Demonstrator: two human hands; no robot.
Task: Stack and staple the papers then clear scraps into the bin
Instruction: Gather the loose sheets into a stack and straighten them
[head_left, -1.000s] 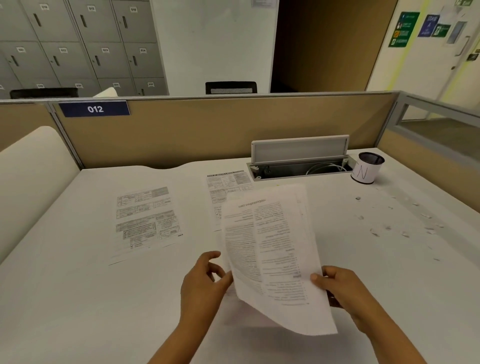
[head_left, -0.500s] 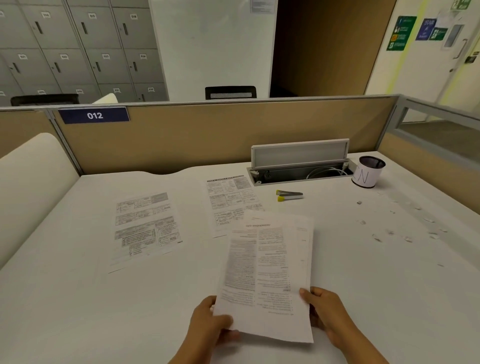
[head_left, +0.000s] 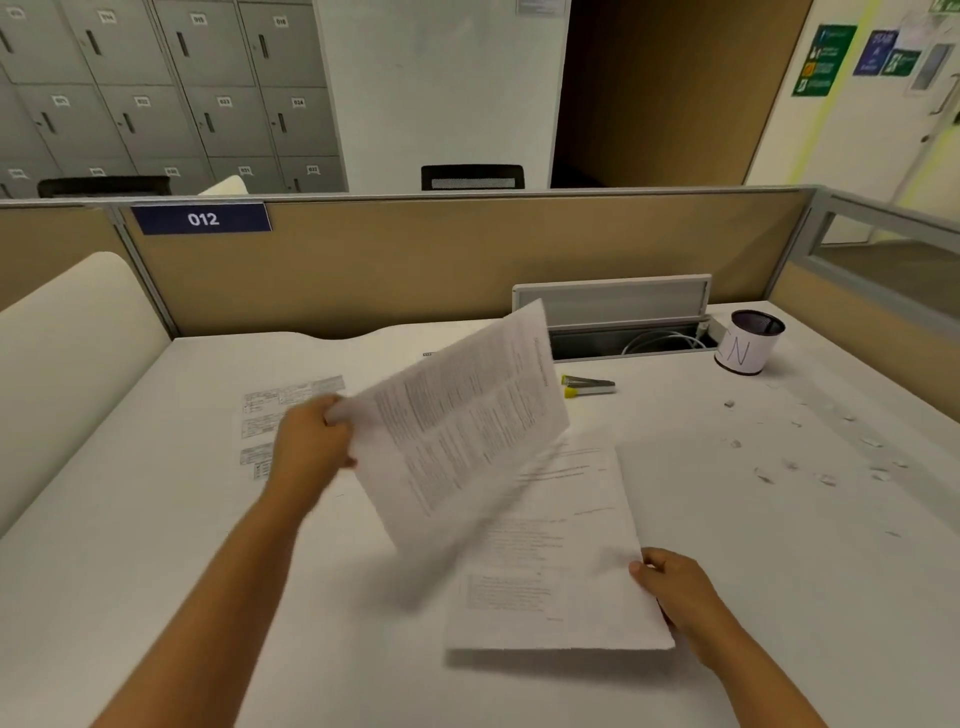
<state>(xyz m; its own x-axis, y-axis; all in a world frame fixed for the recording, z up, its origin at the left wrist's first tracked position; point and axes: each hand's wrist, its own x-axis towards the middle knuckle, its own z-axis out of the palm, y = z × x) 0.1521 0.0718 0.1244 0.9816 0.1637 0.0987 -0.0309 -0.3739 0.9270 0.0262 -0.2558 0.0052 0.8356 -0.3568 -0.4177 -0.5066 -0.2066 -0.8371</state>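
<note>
Two hands each held a printed sheet over the white desk (head_left: 156, 597).

A loose page (head_left: 270, 415) lay far left; the left hand (head_left: 311, 447) pinched a lifted, tilted sheet (head_left: 457, 436); the right hand (head_left: 680, 587) gripped a second sheet (head_left: 561, 561). Far right sat the stapler (head_left: 589, 387), bin (head_left: 748, 343) and scraps (head_left: 810, 457).

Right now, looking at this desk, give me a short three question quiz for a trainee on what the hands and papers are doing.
1. True or false: the left hand holds a lifted sheet by its edge.
2. What does the right hand grip?
3. The stapler lies: A) in a hand, B) on the desk near the bin, C) in the bin.

Key: 1 true. 2 the lower sheet. 3 B.
</note>
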